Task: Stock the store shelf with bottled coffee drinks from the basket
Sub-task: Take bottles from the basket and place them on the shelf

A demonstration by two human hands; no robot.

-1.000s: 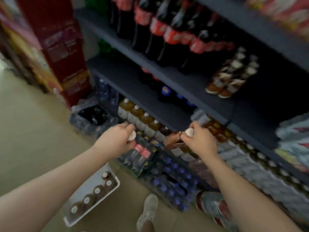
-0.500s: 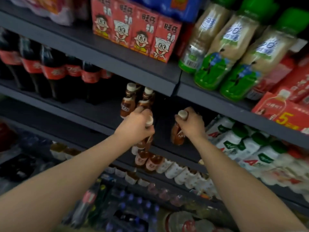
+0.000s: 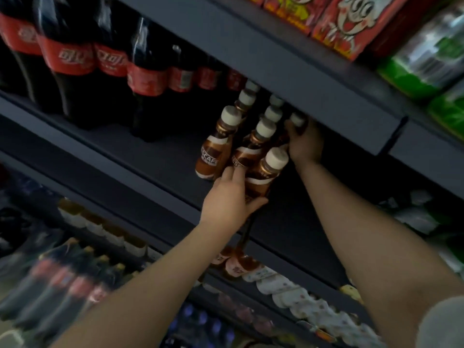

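Two coffee bottles being set on the dark shelf point(image 3: 155, 156), one in each hand.

The left hand point(image 3: 229, 199) is closed around the body of the front bottle point(image 3: 266, 174); the right hand point(image 3: 305, 144) grips another bottle point(image 3: 296, 121) deeper in the row. They look like small, stiff, smooth plastic, probably light but tippy, so holding at the labelled middle seems safest.

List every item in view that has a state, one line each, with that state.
left hand: closed around a coffee bottle at the shelf front
front coffee bottle: capped, held, tilted
right hand: deeper in the shelf, gripping a second bottle
rear coffee bottle: capped, held, mostly hidden
shelved coffee bottles: capped, standing in rows
cola bottles: standing, caps out of view
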